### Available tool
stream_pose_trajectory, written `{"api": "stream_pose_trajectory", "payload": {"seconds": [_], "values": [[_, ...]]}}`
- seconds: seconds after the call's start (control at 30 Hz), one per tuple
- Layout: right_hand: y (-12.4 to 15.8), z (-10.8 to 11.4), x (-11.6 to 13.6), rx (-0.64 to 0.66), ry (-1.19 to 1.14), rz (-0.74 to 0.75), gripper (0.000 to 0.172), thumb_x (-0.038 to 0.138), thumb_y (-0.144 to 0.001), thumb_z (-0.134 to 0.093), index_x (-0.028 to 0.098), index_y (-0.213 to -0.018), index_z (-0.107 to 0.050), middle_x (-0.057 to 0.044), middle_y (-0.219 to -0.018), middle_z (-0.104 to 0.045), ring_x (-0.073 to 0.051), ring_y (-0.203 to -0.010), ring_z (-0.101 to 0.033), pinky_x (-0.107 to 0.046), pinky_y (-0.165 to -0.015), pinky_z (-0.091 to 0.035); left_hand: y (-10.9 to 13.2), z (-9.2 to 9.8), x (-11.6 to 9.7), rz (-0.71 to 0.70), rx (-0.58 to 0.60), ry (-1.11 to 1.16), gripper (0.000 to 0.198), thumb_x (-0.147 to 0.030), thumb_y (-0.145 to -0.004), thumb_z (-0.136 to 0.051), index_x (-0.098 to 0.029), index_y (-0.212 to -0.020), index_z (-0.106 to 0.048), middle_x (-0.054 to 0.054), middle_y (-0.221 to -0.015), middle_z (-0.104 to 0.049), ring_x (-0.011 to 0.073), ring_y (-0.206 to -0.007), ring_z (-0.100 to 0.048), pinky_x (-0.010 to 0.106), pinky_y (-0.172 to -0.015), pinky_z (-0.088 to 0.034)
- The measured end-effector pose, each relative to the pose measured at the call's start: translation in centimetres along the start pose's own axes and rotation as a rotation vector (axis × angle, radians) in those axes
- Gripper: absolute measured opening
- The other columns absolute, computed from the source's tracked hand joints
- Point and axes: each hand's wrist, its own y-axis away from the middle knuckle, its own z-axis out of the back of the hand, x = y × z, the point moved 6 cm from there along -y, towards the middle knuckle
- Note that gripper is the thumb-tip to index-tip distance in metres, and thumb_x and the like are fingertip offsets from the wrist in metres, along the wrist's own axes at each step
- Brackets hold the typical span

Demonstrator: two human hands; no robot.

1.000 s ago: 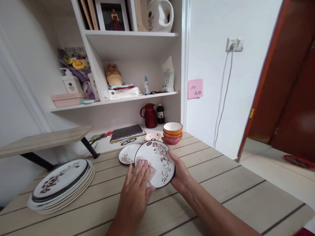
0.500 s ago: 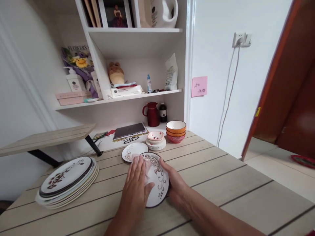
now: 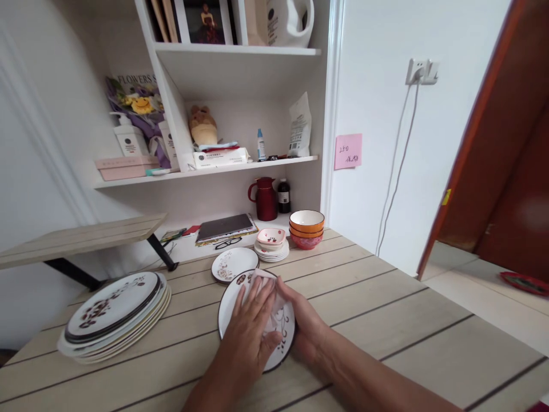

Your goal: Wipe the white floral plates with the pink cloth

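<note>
A white plate point(image 3: 231, 309) with a dark rim and brown floral pattern is tilted above the table. My right hand point(image 3: 306, 323) grips its right edge, thumb on top. My left hand point(image 3: 251, 326) presses a pale pink cloth point(image 3: 268, 277) against the plate's face, its fingers over the cloth. Just behind lies another floral plate point(image 3: 229, 263). Small white dishes point(image 3: 277, 253) are stacked beyond it with a pink-patterned square bowl point(image 3: 271, 236) on top. Orange and red bowls point(image 3: 306, 229) stand stacked to their right. At the left is a stack of large plates point(image 3: 114, 309).
A small raised wooden shelf point(image 3: 86, 234) on black legs stands at the back left. Behind the table point(image 3: 369, 297) are a laptop point(image 3: 225, 227), glasses point(image 3: 229, 242), a red jug point(image 3: 266, 200) and a dark bottle point(image 3: 283, 196).
My left hand has moved to the right across the plate with the cloth, uncovering the plate's left side. My right hand keeps its hold on the edge.
</note>
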Motion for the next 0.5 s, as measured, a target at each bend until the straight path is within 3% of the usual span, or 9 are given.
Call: {"api": "stream_pose_trajectory", "payload": {"seconds": [0.33,0.5], "values": [[-0.3,0.9,1.8,0.050,-0.020,-0.035,0.053,0.058,-0.078,-0.059,0.010,-0.100,-0.067,-0.011,-0.084,-0.075,-0.024,-0.079,-0.071,-0.038,-0.088,-0.049,-0.6,0.9,-2.6,-0.130,0.092,0.041,0.065,-0.044,-0.093,-0.046,-0.025,-0.149,-0.020,0.004,-0.149,-0.040,0.0225,-0.141,-0.029,0.050,-0.116,-0.025],[-0.1,0.8,4.7,0.121,-0.088,0.120,0.053,0.053,-0.085,-0.052,0.007,-0.110,-0.065,-0.013,-0.095,-0.075,-0.024,-0.090,-0.070,-0.036,-0.093,-0.047,-0.7,0.9,-2.4,-0.148,0.072,-0.016,0.055,-0.036,-0.095,-0.042,-0.024,-0.147,-0.029,0.005,-0.146,-0.045,0.0212,-0.139,-0.033,0.046,-0.116,-0.028]]}}
